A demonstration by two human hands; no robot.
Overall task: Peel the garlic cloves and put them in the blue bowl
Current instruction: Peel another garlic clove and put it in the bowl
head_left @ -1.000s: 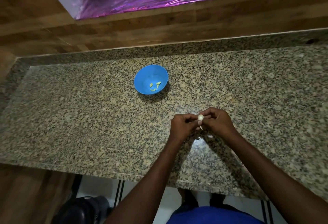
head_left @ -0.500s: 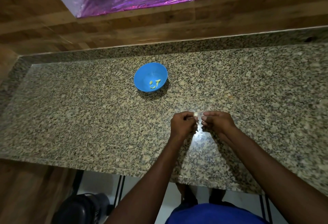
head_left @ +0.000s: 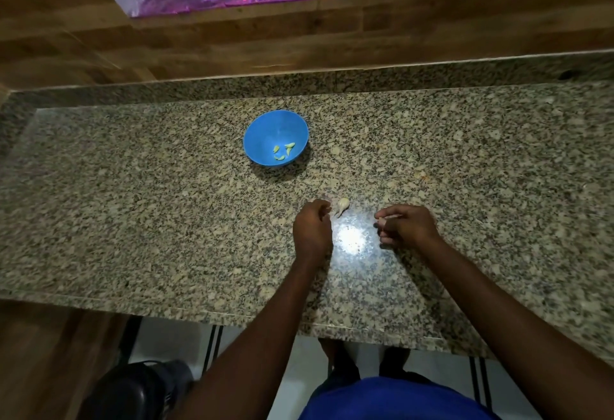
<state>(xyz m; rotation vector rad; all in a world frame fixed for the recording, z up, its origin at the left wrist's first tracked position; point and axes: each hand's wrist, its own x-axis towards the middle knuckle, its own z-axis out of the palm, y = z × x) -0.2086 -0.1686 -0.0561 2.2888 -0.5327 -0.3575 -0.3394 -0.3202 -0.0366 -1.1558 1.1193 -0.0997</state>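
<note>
- Half a second ago both hands met over one clove; now they have drawn apart, and a garlic piece (head_left: 342,206) lies on the counter just beside the left hand (head_left: 312,230).
- The left hand is curled; I cannot tell whether it holds anything.
- The right hand (head_left: 407,225) pinches a pale sliver, probably a clove or its skin.
- The blue bowl (head_left: 275,137) sits well apart, with a few peeled cloves inside.
- Risk: loose skin could ride into the bowl with the clove.
- Speckled granite counter (head_left: 133,220), glare between the hands, wood wall (head_left: 232,37) behind.
</note>
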